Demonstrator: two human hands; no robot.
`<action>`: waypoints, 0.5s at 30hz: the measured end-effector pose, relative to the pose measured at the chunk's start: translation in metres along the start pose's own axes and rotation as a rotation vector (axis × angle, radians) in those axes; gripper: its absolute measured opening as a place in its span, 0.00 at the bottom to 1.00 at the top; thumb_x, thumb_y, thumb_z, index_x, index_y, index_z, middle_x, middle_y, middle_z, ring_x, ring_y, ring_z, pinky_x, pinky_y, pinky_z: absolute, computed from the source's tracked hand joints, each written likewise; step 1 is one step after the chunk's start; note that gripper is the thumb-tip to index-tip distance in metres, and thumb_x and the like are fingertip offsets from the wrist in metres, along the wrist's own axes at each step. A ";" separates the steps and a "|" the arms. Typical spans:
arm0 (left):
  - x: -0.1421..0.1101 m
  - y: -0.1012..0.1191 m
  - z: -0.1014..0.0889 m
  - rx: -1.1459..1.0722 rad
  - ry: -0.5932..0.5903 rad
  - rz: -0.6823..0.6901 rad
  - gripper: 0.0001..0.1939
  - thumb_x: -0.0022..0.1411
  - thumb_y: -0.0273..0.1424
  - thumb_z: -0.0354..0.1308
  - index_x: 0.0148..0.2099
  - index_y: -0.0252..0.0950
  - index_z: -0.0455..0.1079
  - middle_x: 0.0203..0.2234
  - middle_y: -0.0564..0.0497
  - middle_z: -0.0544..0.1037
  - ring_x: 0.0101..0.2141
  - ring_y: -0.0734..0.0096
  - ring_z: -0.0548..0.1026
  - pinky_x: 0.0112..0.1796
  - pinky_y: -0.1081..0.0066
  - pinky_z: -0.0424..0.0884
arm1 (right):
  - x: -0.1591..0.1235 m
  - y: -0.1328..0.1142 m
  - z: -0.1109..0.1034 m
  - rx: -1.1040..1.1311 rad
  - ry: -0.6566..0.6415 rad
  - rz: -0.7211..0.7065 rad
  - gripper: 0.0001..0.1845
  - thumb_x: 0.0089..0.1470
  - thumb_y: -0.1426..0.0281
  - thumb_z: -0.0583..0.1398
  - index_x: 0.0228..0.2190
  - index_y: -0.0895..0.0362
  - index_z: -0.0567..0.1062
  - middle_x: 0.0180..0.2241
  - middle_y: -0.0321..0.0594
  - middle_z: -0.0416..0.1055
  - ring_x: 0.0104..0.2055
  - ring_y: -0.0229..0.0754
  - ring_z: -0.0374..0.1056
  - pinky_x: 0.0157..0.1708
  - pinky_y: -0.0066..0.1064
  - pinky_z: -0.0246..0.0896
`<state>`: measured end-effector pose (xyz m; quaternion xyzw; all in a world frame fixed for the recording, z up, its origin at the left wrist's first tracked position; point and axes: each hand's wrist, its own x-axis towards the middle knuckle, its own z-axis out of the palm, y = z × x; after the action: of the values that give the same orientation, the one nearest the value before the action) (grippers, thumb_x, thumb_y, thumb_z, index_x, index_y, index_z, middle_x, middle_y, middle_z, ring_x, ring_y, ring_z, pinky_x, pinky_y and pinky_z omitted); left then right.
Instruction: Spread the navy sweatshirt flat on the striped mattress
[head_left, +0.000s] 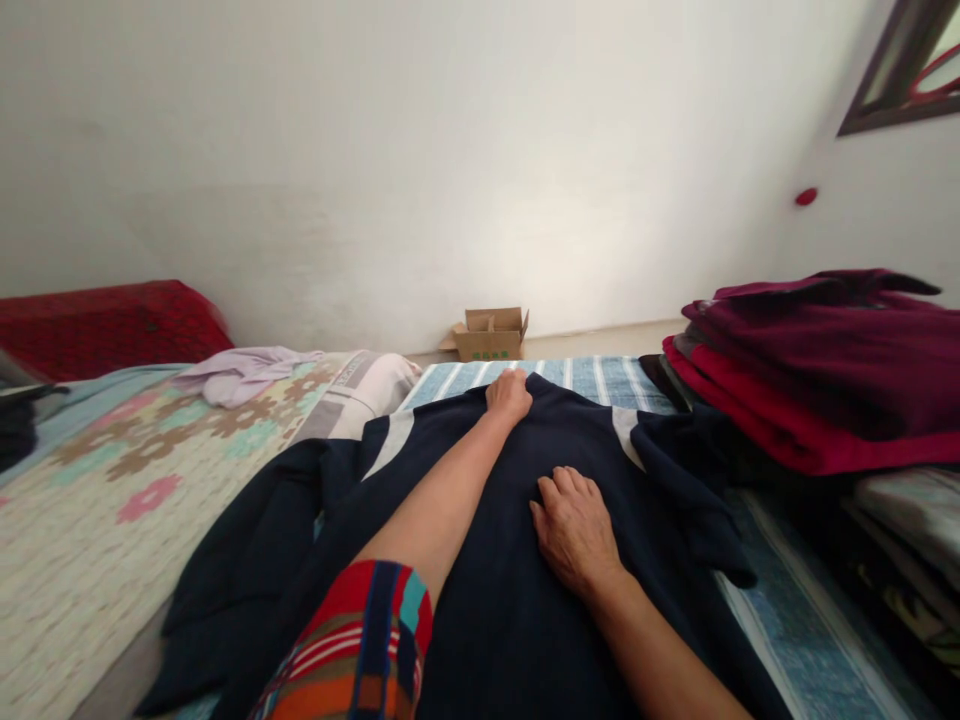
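Observation:
A dark navy garment (480, 600) with grey shoulder stripes lies spread over a blue striped bed cover (592, 378). My left hand (508, 394) reaches far forward and its fingers are curled on the garment's top edge near the collar. My right hand (574, 530) rests flat, palm down, on the middle of the navy fabric with the fingers slightly apart. A colourful striped sleeve covers my left upper arm at the bottom of the view.
A stack of folded maroon and red clothes (825, 370) sits at the right. A floral sheet (112, 500) with a crumpled lilac cloth (244, 372) lies at the left, next to a pillow (360, 395). A small cardboard box (491, 335) stands by the white wall.

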<state>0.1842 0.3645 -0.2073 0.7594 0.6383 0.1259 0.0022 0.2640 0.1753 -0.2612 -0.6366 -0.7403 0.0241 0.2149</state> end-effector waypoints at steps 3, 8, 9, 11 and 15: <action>-0.036 -0.006 0.005 -0.009 0.068 0.063 0.15 0.61 0.25 0.46 0.48 0.38 0.68 0.46 0.44 0.70 0.45 0.61 0.72 0.45 0.67 0.67 | -0.001 0.001 0.000 0.025 -0.008 0.012 0.13 0.58 0.67 0.50 0.37 0.56 0.73 0.43 0.47 0.68 0.52 0.49 0.59 0.51 0.40 0.51; -0.080 -0.019 0.017 -0.099 0.122 0.194 0.15 0.61 0.23 0.45 0.47 0.38 0.67 0.46 0.47 0.68 0.42 0.68 0.71 0.43 0.72 0.67 | 0.011 0.008 -0.015 0.158 -0.035 0.159 0.15 0.58 0.66 0.50 0.41 0.57 0.73 0.42 0.46 0.71 0.46 0.46 0.66 0.44 0.34 0.56; -0.085 -0.021 0.020 -0.112 0.127 0.215 0.15 0.61 0.23 0.44 0.47 0.38 0.67 0.47 0.47 0.68 0.42 0.68 0.71 0.42 0.73 0.68 | 0.018 0.010 -0.021 0.181 -0.024 0.217 0.17 0.58 0.65 0.50 0.43 0.57 0.72 0.41 0.45 0.71 0.44 0.45 0.67 0.42 0.33 0.57; -0.093 -0.022 0.024 -0.123 0.133 0.231 0.15 0.62 0.24 0.43 0.46 0.38 0.68 0.46 0.47 0.68 0.40 0.69 0.72 0.40 0.74 0.68 | 0.037 0.013 -0.034 0.191 0.006 0.322 0.19 0.58 0.62 0.49 0.45 0.56 0.71 0.40 0.44 0.73 0.41 0.45 0.69 0.38 0.32 0.58; -0.101 -0.018 0.028 -0.158 0.143 0.221 0.14 0.63 0.25 0.42 0.44 0.36 0.68 0.45 0.46 0.70 0.37 0.69 0.73 0.37 0.73 0.69 | 0.088 0.013 -0.051 0.120 -0.020 0.432 0.25 0.56 0.53 0.51 0.42 0.60 0.74 0.38 0.51 0.73 0.44 0.52 0.69 0.39 0.36 0.59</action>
<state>0.1562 0.2739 -0.2561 0.8116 0.5374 0.2292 0.0027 0.2853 0.2494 -0.1939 -0.7662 -0.5859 0.1198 0.2350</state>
